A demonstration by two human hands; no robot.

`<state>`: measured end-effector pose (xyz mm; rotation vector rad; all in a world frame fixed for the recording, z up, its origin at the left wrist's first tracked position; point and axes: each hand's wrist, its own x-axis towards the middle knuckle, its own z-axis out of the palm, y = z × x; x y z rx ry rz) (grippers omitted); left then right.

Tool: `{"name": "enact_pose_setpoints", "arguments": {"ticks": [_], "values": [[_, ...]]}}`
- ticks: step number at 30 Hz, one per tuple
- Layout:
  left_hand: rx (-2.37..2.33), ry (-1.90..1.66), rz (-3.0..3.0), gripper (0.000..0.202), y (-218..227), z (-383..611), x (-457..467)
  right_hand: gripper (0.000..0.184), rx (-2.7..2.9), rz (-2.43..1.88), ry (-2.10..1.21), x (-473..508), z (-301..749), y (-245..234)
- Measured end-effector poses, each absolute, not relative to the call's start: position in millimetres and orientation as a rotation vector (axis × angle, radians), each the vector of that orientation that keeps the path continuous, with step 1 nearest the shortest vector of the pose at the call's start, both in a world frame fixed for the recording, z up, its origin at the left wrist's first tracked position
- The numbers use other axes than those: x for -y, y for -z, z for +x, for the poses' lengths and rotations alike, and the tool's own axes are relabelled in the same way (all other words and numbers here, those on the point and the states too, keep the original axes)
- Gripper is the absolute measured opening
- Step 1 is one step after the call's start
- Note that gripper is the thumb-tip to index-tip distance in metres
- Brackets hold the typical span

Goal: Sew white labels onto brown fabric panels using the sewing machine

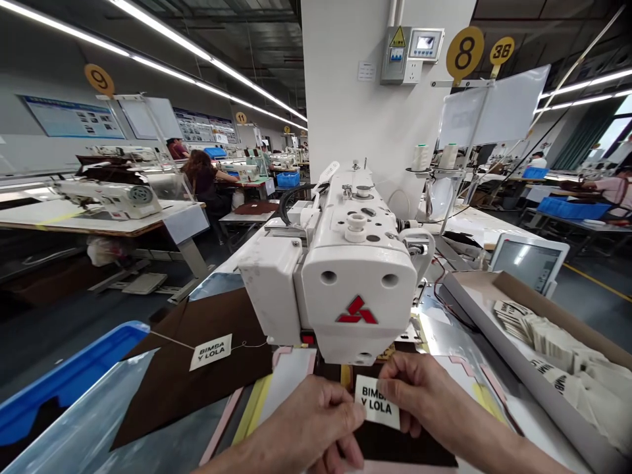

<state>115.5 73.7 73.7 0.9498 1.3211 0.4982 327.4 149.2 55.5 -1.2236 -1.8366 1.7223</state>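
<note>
My left hand (306, 421) and my right hand (424, 401) pinch a small white label printed "BIMBA Y LOLA" (376, 403) from either side. The label is held just above a dark brown fabric piece (399, 447) lying on a metal-and-plastic sewing template (291, 375). Directly ahead of my hands stands the white head of an industrial sewing machine (358, 276), with a red Mitsubishi logo. Its needle area is hidden from this view. To the left lies another dark brown fabric piece (197, 375), with a matching label (210, 351) on a thin thread.
A cardboard tray of stacked labels (557, 349) sits to my right, beside a small screen (528, 260). A blue bin (64, 375) is at lower left. Thread cones (434, 157) stand behind the machine. Several workers sit at sewing stations beyond.
</note>
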Motion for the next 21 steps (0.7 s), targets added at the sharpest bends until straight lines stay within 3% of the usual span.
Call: {"name": "enact_pose_setpoints", "arguments": {"ticks": [6,11,15,21], "values": [[-1.651,-0.454,1.667,0.044,-83,84,-72,0.015,1.997,-1.305,-1.7,-184,320,-63],[-1.454,-0.523,2.35,0.029,-81,68,-69,0.008,2.088,-1.341,-1.649,-191,313,-70],[-1.397,-0.512,2.495,0.026,-82,71,-67,0.007,2.096,-1.359,-1.578,-189,310,-61],[-1.344,-0.401,2.477,0.04,-81,80,-68,0.007,2.12,-1.258,-1.469,-180,310,-70]]}}
